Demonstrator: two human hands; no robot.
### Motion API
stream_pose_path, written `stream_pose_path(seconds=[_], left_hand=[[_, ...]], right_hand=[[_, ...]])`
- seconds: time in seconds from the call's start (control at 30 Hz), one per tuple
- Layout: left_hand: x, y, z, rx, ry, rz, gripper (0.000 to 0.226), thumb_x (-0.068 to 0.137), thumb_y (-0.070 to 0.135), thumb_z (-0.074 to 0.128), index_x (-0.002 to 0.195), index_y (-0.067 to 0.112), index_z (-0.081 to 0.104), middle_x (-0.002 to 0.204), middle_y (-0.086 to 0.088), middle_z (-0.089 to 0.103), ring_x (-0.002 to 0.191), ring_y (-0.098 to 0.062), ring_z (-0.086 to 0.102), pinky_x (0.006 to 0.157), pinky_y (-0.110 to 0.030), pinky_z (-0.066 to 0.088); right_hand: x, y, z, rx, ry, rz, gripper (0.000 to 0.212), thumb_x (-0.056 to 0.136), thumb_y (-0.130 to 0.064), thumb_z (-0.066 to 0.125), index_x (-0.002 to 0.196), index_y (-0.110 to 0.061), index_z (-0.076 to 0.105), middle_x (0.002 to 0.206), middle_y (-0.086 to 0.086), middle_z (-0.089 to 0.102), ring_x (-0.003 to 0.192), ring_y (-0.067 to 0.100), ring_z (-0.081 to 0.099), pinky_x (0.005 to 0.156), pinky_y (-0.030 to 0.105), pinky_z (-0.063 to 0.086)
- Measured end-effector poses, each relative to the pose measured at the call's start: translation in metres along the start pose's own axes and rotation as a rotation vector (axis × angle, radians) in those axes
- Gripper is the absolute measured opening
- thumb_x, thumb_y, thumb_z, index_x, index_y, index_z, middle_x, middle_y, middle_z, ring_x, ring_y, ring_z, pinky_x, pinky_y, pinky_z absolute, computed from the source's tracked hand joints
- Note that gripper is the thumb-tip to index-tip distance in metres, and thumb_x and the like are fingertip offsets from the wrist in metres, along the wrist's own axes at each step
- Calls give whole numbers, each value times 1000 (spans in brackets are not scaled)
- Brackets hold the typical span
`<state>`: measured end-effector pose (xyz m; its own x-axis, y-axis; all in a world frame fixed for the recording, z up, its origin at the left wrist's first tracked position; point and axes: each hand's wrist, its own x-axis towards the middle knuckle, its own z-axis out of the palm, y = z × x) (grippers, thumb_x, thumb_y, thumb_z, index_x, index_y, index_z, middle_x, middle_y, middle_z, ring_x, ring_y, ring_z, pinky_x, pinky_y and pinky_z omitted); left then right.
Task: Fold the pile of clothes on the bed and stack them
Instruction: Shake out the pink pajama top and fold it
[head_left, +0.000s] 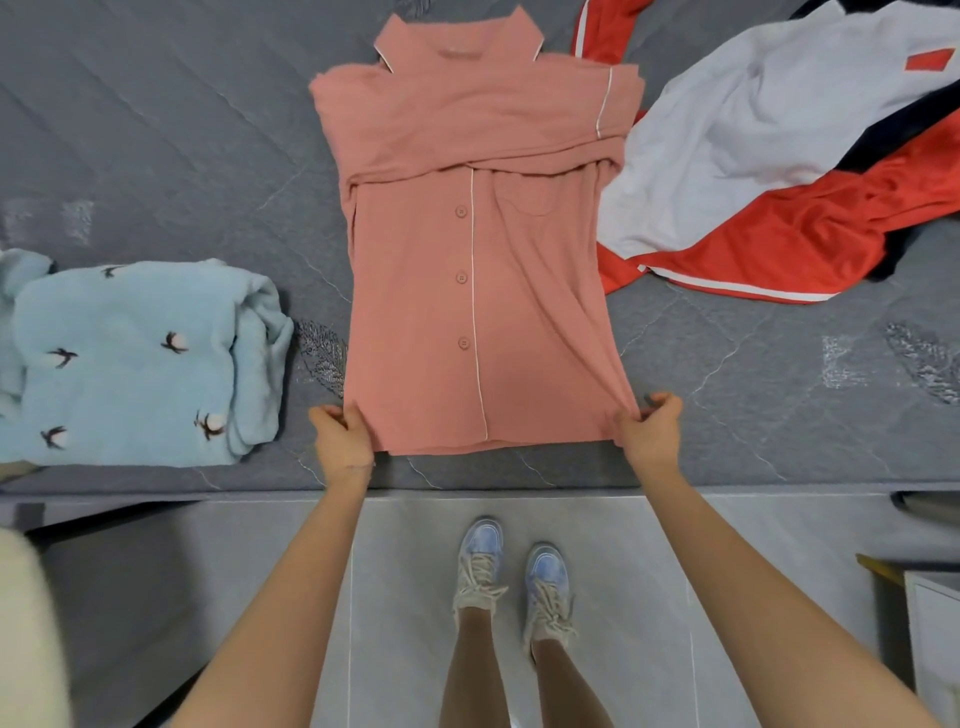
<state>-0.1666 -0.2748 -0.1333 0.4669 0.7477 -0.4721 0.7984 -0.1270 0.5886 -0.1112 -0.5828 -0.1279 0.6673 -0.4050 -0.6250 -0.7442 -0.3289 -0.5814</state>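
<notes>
Head view: pink shirt (483, 291) lies flat, front up, in the middle of the grey bed (156, 130), collar at the far end, both sleeves folded across the chest, hem at the near edge. Left hand (340, 439) pinches the hem's left corner, fingers curled round the cloth. Right hand (652, 431) pinches the right corner the same way — hem pulled taut between them. Folded light blue sweater (135, 358) with small bird prints sits on the bed left of the shirt, apart from it. Red, white and navy jacket (779, 156) lies crumpled at the right — unfolded, its edge touching the shirt's folded sleeve. Person's sneakers (511, 577) stand on the grey tiled floor (405, 597) below.
</notes>
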Motion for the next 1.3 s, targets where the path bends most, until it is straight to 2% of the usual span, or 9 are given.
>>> stream_pose_path(seconds=[0.07, 0.13, 0.27, 0.43, 0.63, 0.83, 0.97, 1.2, 1.3], left_hand=[[2, -1, 1, 7, -72, -60, 34, 99, 28, 47, 114, -2, 48, 110, -22, 58, 105, -33, 55, 82, -34, 37], [0, -3, 0, 50, -177, -52, 38, 93, 28, 58, 114, -4, 55, 112, -20, 62, 106, -33, 58, 80, -32, 39], [-4, 2, -5, 21, -251, -3, 41, 77, 34, 65, 105, 5, 64, 106, -15, 66, 104, -32, 61, 88, -38, 47], [-10, 39, -2, -305, -258, 164, 12, 96, 15, 53, 106, 21, 55, 106, -5, 60, 100, -20, 57, 90, -41, 45], [9, 121, 11, -454, -166, 231, 19, 97, 22, 52, 83, 25, 39, 84, 4, 43, 81, -10, 44, 83, -36, 40], [89, 202, 21, -670, -149, 114, 22, 97, 22, 52, 86, 26, 33, 88, 5, 42, 86, -14, 45, 86, -45, 47], [141, 248, 25, -872, -167, 53, 22, 99, 11, 45, 83, 20, 33, 86, 2, 40, 72, -8, 46, 51, -21, 53], [217, 302, 32, -994, -217, -4, 18, 99, 14, 46, 86, 21, 36, 93, 3, 47, 82, -9, 54, 60, -29, 58], [239, 324, 42, -1019, -259, -7, 16, 98, 12, 47, 88, 20, 38, 94, 0, 53, 83, -11, 59, 68, -32, 59]], right_hand=[[3, 4, -3, -65, -54, 69, 33, 89, -14, 64, 113, -4, 44, 97, 7, 49, 88, 22, 49, 74, 31, 39], [4, 8, -5, -127, -107, 68, 16, 89, -16, 63, 91, -7, 50, 83, 6, 53, 82, 22, 49, 65, 29, 38], [1, 3, -4, -78, -175, 15, 27, 90, -12, 60, 65, -13, 49, 63, 0, 47, 61, 16, 43, 51, 21, 31], [-6, -33, 9, 337, -332, 114, 6, 94, -11, 53, 95, -9, 58, 87, 5, 62, 77, 18, 55, 71, 28, 48], [-1, -111, 31, 716, -420, 108, 24, 98, -13, 47, 117, -3, 58, 95, 14, 70, 85, 25, 69, 77, 36, 58], [38, -207, 55, 895, -257, 37, 16, 98, -14, 44, 97, -16, 60, 98, 10, 69, 84, 22, 71, 76, 31, 57], [77, -254, 71, 1005, -74, 54, 16, 93, -13, 51, 84, -22, 61, 85, 0, 65, 81, 17, 64, 78, 35, 56], [138, -317, 76, 990, 31, -66, 24, 85, -16, 58, 63, -22, 66, 72, -4, 65, 77, 14, 59, 80, 33, 47], [160, -344, 80, 1047, -9, -10, 23, 94, -16, 54, 75, -23, 66, 75, -6, 68, 79, 13, 64, 79, 30, 52]])
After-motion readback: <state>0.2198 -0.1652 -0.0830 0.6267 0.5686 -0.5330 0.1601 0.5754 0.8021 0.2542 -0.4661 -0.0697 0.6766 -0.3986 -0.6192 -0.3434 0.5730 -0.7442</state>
